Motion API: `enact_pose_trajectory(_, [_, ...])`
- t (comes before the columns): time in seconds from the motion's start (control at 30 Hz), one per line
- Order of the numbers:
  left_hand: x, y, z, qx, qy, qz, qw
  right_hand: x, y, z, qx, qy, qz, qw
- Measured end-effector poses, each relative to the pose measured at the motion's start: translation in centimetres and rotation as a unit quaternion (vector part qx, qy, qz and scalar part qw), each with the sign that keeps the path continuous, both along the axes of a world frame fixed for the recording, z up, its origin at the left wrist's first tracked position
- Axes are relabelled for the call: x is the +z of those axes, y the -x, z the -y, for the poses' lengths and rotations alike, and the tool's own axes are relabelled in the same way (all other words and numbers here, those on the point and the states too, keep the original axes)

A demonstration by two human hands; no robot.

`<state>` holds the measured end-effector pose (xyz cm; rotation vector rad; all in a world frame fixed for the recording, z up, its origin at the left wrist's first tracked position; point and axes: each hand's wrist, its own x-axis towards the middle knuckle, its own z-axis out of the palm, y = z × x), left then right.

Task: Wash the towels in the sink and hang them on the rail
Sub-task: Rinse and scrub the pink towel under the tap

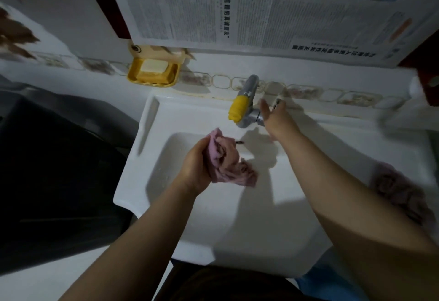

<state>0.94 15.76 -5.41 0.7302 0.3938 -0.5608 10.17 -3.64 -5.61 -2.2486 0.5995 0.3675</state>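
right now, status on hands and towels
Left hand shut on pink towel over sink. Right hand open at tap. Second towel on right rim. Nothing in the way.

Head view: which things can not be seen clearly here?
- Tap: whether water runs cannot be told; the right hand covers its handle side.
- Second towel on the sink rim: blurred, partly behind the right forearm.
- Rail: outside the frame.
- Towel in the left hand: bunched, so wetness is unclear.
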Motion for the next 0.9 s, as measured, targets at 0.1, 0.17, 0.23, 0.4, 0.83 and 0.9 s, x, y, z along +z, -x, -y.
enact_pose_trajectory(0.1, [0.5, -0.2, 0.5, 0.002, 0.025, 0.021, 0.999, -0.2, -1.7, 0.4, 0.04, 0.114, 0.018, 0.993])
enact_pose_trajectory(0.17, [0.7, -0.7, 0.9, -0.022, 0.024, 0.028, 0.999, -0.6, -2.1, 0.8, 0.039, 0.138, 0.033, 0.989])
enact_pose_trajectory(0.23, [0.7, -1.1, 1.3, -0.011, 0.044, 0.01, 0.999, -1.1, -2.0, 0.9, 0.041, 0.139, 0.048, 0.988])
enact_pose_trajectory(0.4, [0.3, -1.5, 2.0, 0.012, 0.08, -0.007, 0.997, -1.4, -1.2, 1.2, 0.054, 0.127, 0.086, 0.987])
enact_pose_trajectory(0.83, [0.7, -1.8, 1.8, 0.016, 0.083, -0.039, 0.996, -3.4, -0.8, 1.5, 0.0, 0.053, 0.138, 0.989])
enact_pose_trajectory(0.9, [1.1, -1.7, 1.8, 0.01, 0.069, -0.038, 0.997, -3.8, -0.8, 1.6, -0.008, 0.049, 0.134, 0.99])
